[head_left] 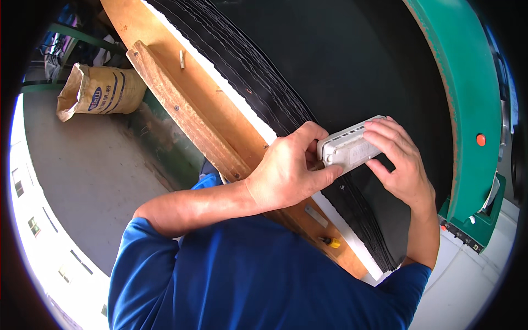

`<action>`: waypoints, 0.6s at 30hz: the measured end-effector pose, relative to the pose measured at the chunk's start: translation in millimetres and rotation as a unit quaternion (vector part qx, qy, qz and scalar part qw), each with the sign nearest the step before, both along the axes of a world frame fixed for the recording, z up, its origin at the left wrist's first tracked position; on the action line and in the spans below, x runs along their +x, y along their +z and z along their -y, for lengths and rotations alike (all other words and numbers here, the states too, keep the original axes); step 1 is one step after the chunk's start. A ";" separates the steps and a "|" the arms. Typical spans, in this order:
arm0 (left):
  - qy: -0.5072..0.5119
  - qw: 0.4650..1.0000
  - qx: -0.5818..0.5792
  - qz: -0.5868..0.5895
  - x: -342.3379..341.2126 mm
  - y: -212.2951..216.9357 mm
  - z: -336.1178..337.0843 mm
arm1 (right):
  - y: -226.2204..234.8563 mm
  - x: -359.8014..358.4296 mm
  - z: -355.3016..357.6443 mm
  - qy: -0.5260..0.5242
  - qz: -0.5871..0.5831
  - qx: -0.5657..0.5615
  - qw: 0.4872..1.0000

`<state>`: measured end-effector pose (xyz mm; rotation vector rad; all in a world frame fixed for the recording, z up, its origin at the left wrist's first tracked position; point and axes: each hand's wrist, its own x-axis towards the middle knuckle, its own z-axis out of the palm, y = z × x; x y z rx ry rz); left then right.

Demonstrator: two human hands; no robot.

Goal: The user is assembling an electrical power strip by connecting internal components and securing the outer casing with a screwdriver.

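I hold a light grey rectangular plastic block (350, 148) with both hands over a stack of thin black sheets (264, 77). My left hand (289, 170) grips its near end with thumb and fingers curled around it. My right hand (400, 162) wraps its far end from above. The black sheets lie fanned along a white strip (242, 107) next to a wooden board (187, 104). My blue sleeves and shirt fill the lower middle of the view.
A green machine frame (467, 99) with an orange button (480, 139) curves along the right. A brown paper sack (96, 91) leans at the upper left on a grey concrete floor (82, 176). A small yellow-handled tool (331, 241) lies on the wooden board.
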<state>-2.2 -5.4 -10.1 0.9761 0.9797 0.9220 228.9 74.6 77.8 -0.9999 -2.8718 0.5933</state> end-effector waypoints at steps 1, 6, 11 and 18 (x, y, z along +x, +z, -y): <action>-0.008 1.000 0.002 -0.017 0.2 -0.2 0.7 | -1.6 0.7 1.0 0.010 0.002 0.017 1.000; -0.007 0.999 0.012 -0.041 0.6 5.9 3.0 | -4.4 3.3 6.4 0.020 0.008 0.057 0.998; 0.005 0.998 0.025 -0.049 3.6 4.5 4.4 | -11.2 2.1 25.0 -0.076 -0.018 0.069 0.995; 0.001 0.990 0.089 -0.107 10.6 5.1 12.1 | -34.4 22.5 62.5 -0.417 -0.311 -0.177 0.835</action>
